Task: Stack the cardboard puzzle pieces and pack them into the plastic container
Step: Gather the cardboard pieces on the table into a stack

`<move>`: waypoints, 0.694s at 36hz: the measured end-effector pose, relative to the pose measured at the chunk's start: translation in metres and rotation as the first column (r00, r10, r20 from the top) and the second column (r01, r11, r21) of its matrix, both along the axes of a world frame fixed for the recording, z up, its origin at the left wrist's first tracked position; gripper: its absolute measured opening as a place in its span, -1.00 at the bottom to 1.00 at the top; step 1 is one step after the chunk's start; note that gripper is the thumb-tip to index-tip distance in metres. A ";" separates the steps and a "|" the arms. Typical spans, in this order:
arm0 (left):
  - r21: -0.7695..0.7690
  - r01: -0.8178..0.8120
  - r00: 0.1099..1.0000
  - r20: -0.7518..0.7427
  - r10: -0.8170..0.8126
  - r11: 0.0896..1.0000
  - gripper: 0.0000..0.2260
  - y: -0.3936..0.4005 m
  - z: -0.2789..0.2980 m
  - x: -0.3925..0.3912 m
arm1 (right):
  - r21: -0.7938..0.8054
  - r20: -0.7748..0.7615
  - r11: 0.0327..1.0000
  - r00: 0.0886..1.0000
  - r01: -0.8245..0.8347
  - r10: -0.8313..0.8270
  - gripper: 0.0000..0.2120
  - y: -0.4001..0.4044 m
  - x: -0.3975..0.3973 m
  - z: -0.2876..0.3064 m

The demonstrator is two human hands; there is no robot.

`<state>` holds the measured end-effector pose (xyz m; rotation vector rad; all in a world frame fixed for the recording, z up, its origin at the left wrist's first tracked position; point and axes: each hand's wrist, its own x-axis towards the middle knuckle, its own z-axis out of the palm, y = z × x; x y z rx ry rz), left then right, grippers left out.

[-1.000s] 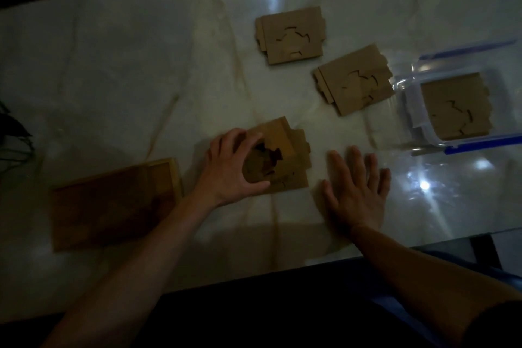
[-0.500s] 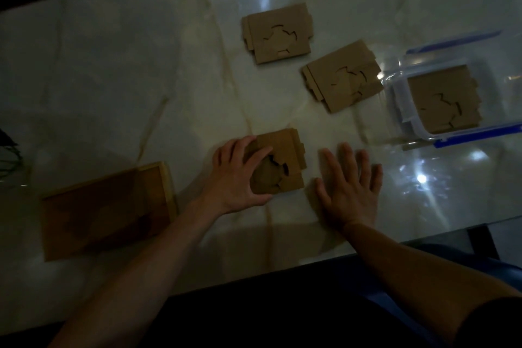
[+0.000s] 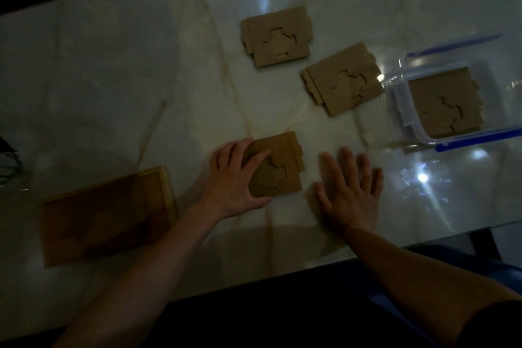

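Brown cardboard, flat and cut with notched edges and a jagged interlocking seam through its middle, makes up the nearest stack of puzzle pieces (image 3: 278, 165), which the left hand (image 3: 236, 178) clasps from its left side, thumb under the near edge and fingers curled over the top. Just to the right, the right hand (image 3: 350, 188) lies palm down and spread wide on the pale marbled surface (image 3: 113, 79), holding nothing. Farther off lie two more stacks, one at the centre (image 3: 278, 37) and a tilted one (image 3: 343, 79) beside the clear plastic container (image 3: 406, 118). Inside that blue-trimmed container sits another stack (image 3: 443, 103). Left of the hands rests a wooden tray (image 3: 107, 215).
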<state>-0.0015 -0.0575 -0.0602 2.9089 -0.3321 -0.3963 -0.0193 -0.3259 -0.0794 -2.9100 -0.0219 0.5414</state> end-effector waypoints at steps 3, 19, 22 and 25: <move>-0.011 -0.004 1.000 -0.012 0.004 1.000 -0.09 0.001 0.000 0.000 | -0.003 -0.008 1.000 1.000 0.009 -0.009 -0.33 0.000 0.000 0.002; -0.186 -0.009 0.995 0.097 0.027 0.983 -0.41 -0.024 0.025 0.059 | 0.050 -0.067 0.999 0.998 0.009 -0.005 -0.33 0.000 0.003 0.013; -0.194 0.026 0.998 0.055 -0.016 0.981 -0.43 -0.044 0.026 0.088 | 0.045 -0.056 0.999 0.998 0.008 -0.005 -0.33 0.000 0.003 0.011; -0.189 0.092 0.995 0.042 -0.086 0.978 -0.46 -0.067 0.022 0.119 | 0.047 -0.031 0.999 0.999 0.018 -0.017 -0.33 0.001 0.002 0.007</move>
